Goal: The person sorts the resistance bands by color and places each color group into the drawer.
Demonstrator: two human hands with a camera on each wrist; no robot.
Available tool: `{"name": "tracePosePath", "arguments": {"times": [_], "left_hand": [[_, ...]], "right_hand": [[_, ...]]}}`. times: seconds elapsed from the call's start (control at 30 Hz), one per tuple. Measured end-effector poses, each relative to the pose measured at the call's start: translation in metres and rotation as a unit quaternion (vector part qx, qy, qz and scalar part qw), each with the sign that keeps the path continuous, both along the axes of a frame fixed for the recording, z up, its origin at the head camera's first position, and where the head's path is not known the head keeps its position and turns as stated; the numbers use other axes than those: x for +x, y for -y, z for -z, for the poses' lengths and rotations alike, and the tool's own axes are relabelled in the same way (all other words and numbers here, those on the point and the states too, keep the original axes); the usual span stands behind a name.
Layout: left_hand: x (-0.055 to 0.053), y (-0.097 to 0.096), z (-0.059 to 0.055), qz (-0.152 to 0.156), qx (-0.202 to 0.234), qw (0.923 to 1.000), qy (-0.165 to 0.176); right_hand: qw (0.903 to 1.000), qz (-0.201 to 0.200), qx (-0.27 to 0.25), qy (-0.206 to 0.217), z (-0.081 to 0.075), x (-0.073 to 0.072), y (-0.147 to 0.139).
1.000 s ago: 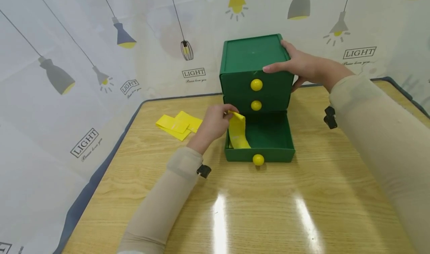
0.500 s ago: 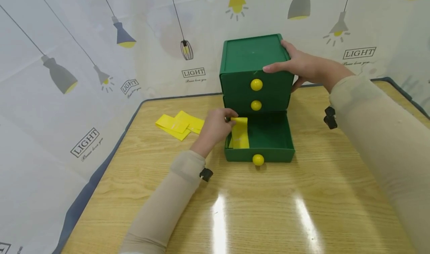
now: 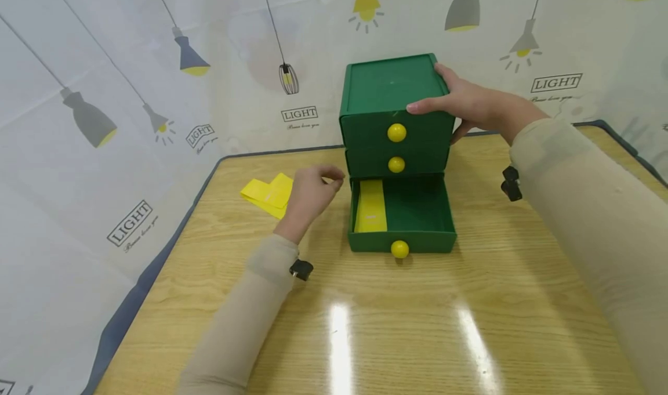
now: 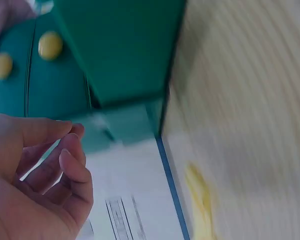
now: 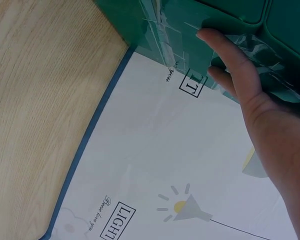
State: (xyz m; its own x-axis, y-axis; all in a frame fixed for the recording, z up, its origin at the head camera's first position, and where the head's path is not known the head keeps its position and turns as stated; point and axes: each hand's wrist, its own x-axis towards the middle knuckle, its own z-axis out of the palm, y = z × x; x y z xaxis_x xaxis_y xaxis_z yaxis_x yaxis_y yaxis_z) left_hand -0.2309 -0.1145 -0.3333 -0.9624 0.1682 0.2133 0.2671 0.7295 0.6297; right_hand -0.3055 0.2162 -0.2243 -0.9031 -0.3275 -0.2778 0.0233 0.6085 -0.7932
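A green drawer box [image 3: 391, 87] with yellow knobs stands on the table. Its bottom drawer [image 3: 423, 209] is pulled out, and a flat folded yellow strip [image 3: 371, 205] lies along the drawer's left side. My left hand [image 3: 309, 195] is just left of the box, apart from the drawer. Its fingers are loosely curled and hold nothing, as the left wrist view shows. My right hand [image 3: 472, 102] rests on the box's upper right edge, thumb on top and other fingers against the side. In the right wrist view, its fingers [image 5: 235, 60] press fairly straight against the green wall.
Folded yellow strips [image 3: 265, 193] lie on the wooden table [image 3: 428, 319] to the left, partly hidden behind my left hand. A white cloth [image 3: 235, 82] printed with lamps hangs behind the table. The two upper drawers are closed.
My left hand has let go of the yellow strip and moved left, out of the drawer. The strip, earlier held up at one end, now lies flat inside. My right hand stays on the box.
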Motion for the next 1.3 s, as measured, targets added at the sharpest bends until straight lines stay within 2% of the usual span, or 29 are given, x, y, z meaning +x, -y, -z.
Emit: {"name": "tracePosePath", "arguments": {"times": [0.2, 0.37, 0.47, 0.57, 0.67, 0.77, 0.8, 0.9, 1.0, 1.1, 1.2, 1.3], "left_hand": [[-0.013, 0.058, -0.009, -0.06, 0.038, 0.9956, 0.062], [-0.028, 0.11, -0.014, -0.127, 0.053, 0.9844, 0.11], [-0.036, 0.136, -0.016, -0.163, 0.065, 0.9763, 0.127], [-0.042, 0.159, -0.011, -0.192, 0.065, 0.9685, 0.145], [-0.046, 0.179, 0.001, -0.212, 0.06, 0.9577, 0.185], [-0.05, 0.196, 0.016, -0.212, 0.049, 0.942, 0.256], [-0.051, 0.201, 0.02, -0.206, 0.059, 0.9366, 0.277], [-0.053, 0.214, 0.026, -0.185, 0.07, 0.9289, 0.313], [-0.055, 0.22, 0.026, -0.167, 0.095, 0.9266, 0.323], [-0.058, 0.218, 0.025, -0.165, 0.078, 0.9224, 0.34], [-0.062, 0.214, 0.024, -0.153, 0.05, 0.9258, 0.342], [-0.061, 0.212, 0.027, -0.15, 0.042, 0.9299, 0.333]], "right_hand": [[1.0, 0.0, 0.007, 0.001, 0.001, -0.001, 0.0], [0.9999, 0.001, 0.01, 0.002, 0.001, 0.0, -0.001], [0.9999, 0.002, 0.011, -0.001, 0.0, 0.0, -0.002], [0.9999, 0.003, 0.01, -0.001, 0.0, 0.001, -0.002], [0.9999, 0.003, 0.01, 0.001, 0.0, 0.001, -0.002], [1.0, 0.002, 0.009, 0.003, -0.001, 0.001, -0.001], [1.0, 0.001, 0.007, 0.004, -0.001, 0.001, 0.0], [1.0, -0.002, 0.002, 0.005, -0.002, 0.0, 0.003], [1.0, -0.003, 0.001, 0.007, -0.004, 0.001, 0.003], [1.0, -0.003, 0.005, 0.008, -0.007, 0.001, 0.0], [1.0, -0.003, 0.005, 0.005, -0.009, 0.001, -0.004], [0.9999, -0.002, -0.002, 0.01, -0.007, 0.002, -0.004]]}}
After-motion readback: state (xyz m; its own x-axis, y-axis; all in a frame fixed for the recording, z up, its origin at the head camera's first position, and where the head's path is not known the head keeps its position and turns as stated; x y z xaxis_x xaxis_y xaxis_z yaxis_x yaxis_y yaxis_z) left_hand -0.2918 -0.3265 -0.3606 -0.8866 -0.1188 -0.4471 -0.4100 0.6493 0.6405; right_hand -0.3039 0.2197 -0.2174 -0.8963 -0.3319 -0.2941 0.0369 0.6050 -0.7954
